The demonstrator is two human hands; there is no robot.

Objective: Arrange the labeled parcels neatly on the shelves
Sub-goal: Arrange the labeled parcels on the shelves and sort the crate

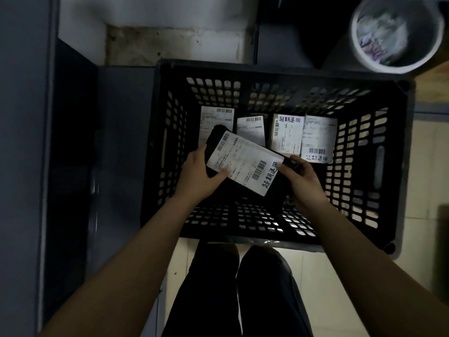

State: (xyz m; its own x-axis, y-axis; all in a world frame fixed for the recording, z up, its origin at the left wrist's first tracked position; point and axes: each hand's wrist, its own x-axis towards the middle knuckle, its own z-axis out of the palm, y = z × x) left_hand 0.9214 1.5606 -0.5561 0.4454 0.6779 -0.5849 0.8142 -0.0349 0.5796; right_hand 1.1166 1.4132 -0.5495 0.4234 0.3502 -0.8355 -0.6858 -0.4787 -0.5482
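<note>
I'm looking straight down into a black slatted crate [274, 76] on a pale tiled floor [320, 268], and both hands are working inside it. The left hand [198, 175] is gripping the near-left edge of a dark parcel [274, 188], thumb lying on its white shipping label [245, 161]. The right hand [305, 177] is pinching the parcel's right end, fingers curled round the corner. The parcel is sitting tilted between the two hands, above the crate's floor, label facing up with barcodes and handwritten characters showing. Behind it, four more labelled parcels are lying in a row against the crate's far wall: one at far left [217, 120], a smaller one [251, 130] beside it, then two pale ones [288, 135] [319, 137] side by side. I'm seeing a grey shelf unit [73, 142] to the left and a white bucket [396, 35] at upper right, its contents blurred.
</note>
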